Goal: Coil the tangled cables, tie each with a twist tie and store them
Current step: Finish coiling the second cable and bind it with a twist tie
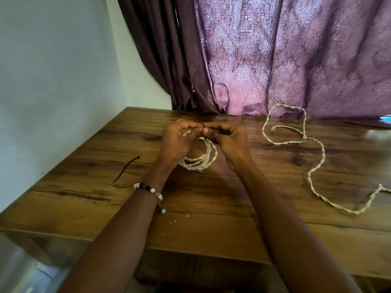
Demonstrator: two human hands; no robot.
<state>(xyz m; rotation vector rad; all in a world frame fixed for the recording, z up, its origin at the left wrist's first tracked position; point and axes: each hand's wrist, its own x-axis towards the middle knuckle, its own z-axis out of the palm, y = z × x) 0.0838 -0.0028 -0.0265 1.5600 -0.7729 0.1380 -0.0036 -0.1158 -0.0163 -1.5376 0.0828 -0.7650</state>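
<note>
A patterned purple curtain (296, 56) hung behind a wooden surface (211, 199). On its right side a long cream twisted cable (317, 163) lay loose and uncoiled, well apart from the hands. At the middle, a second cream cable, already wound into a small coil (201, 159), was held just above the surface. The task looked partway done: one coil being tied, one cable yet to be coiled, nothing stored. A spare dark twist tie (126, 169) lay to the left. The left hand (179, 140) and right hand (229, 142) met fingertip to fingertip at the coil's top, both curled, pinching a small dark twist tie (202, 138) around the loops.
</note>
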